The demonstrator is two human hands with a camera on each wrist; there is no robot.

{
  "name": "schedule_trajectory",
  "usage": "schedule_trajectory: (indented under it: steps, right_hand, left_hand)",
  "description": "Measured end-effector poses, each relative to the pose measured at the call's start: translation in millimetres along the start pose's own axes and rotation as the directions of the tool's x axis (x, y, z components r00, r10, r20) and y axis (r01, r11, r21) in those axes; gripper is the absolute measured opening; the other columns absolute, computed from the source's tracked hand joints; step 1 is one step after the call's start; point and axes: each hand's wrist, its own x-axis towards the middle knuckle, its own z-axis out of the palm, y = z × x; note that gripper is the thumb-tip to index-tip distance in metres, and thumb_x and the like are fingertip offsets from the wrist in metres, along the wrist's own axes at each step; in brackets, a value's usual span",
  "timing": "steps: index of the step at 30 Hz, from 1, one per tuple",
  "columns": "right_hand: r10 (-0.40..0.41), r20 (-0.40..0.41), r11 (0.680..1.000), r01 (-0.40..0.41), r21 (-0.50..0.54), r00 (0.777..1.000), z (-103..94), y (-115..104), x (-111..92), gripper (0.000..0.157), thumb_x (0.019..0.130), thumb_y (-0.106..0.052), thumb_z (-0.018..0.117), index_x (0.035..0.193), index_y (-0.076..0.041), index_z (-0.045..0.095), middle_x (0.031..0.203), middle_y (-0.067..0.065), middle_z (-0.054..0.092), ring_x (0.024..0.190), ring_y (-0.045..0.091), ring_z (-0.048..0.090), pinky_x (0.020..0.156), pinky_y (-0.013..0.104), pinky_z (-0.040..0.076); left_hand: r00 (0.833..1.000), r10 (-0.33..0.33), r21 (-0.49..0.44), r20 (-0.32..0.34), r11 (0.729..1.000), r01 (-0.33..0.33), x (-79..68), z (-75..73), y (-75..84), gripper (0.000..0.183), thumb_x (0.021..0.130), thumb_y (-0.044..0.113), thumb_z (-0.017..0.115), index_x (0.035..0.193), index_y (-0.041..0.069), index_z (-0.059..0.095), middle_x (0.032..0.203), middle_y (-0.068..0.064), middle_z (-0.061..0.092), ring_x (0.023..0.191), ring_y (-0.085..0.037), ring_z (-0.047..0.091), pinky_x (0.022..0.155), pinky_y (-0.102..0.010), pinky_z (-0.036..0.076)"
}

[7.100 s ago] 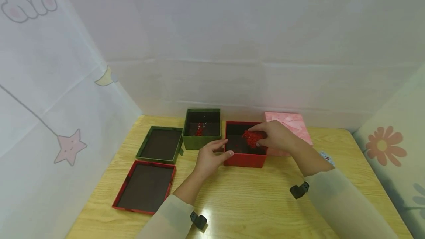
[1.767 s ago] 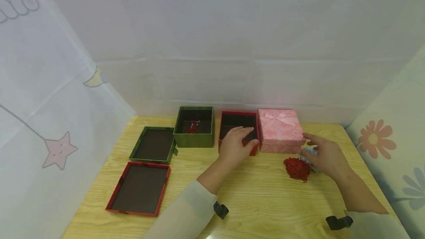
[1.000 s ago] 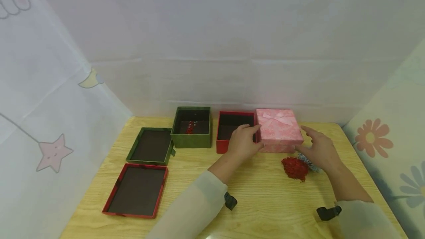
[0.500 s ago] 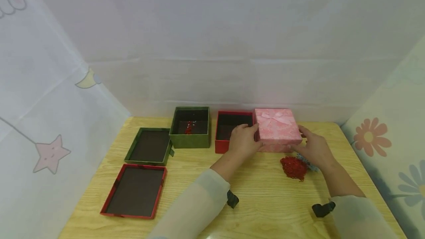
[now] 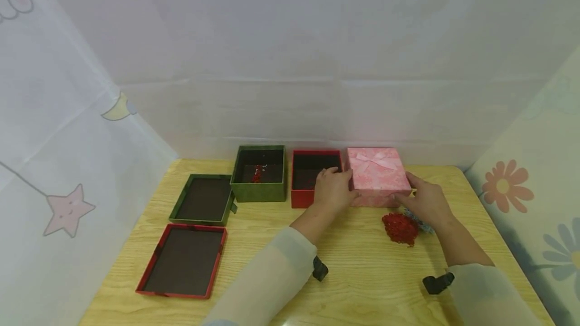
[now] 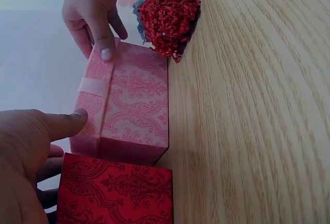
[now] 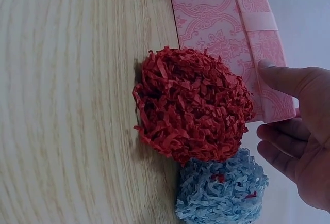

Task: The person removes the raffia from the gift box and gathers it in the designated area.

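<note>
A pink patterned gift box [image 5: 378,177] with a ribbon bow on its lid stands at the back right of the table, its lid on. My left hand [image 5: 333,190] grips the lid's left side, thumb [image 6: 67,123] on the front face of the lid. On the right side my right hand [image 5: 428,200] holds the same lid, its thumb [image 7: 283,77] against the front and its fingers round the corner. Near the right hand lies a clump of red shredded paper [image 7: 193,105], touching a clump of pale blue shredded paper [image 7: 221,188].
Left of the pink box stands an open red box [image 5: 302,198], partly behind my left hand. An open green box [image 5: 258,192] beside it holds some red shreds. The green lid [image 5: 204,197] and red lid [image 5: 183,260] lie upturned at left. White sheets [image 5: 290,64] surround the table.
The red shredded paper, earlier in my right hand over the red box, now lies on the table. Both hands have since moved to the pink box and closed on its lid.
</note>
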Motion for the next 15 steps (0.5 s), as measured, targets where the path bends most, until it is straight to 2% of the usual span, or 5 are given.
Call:
schedule_trajectory:
  steps: [8, 15]
  right_hand:
    - [0.011, 0.003, 0.999, -0.011, 0.032, 1.000, 1.4, -0.4, -1.3, 0.077, 0.099, -0.032, 0.073, 0.158, 0.003, 0.038, 0.145, 0.032, 0.054, 0.114, 0.050, 0.066, 0.083, 0.056, 0.060]
    - [0.010, -0.017, 1.000, -0.010, 0.000, 1.000, -1.8, -7.1, -2.5, 0.076, 0.098, -0.031, 0.075, 0.155, 0.005, 0.041, 0.135, 0.032, 0.061, 0.112, 0.048, 0.066, 0.081, 0.056, 0.059]
  left_hand:
    - [0.999, 0.019, 0.024, -0.028, 1.000, -0.019, 0.4, 7.6, 2.8, 0.052, 0.092, 0.050, 0.078, 0.139, 0.031, 0.069, 0.125, 0.010, 0.074, 0.138, -0.021, 0.052, 0.123, -0.049, 0.030]
    - [0.997, 0.045, 0.009, -0.065, 0.999, -0.045, 1.5, 9.5, 0.9, 0.050, 0.091, 0.048, 0.079, 0.138, 0.033, 0.070, 0.127, 0.013, 0.073, 0.143, -0.016, 0.047, 0.126, -0.049, 0.023]
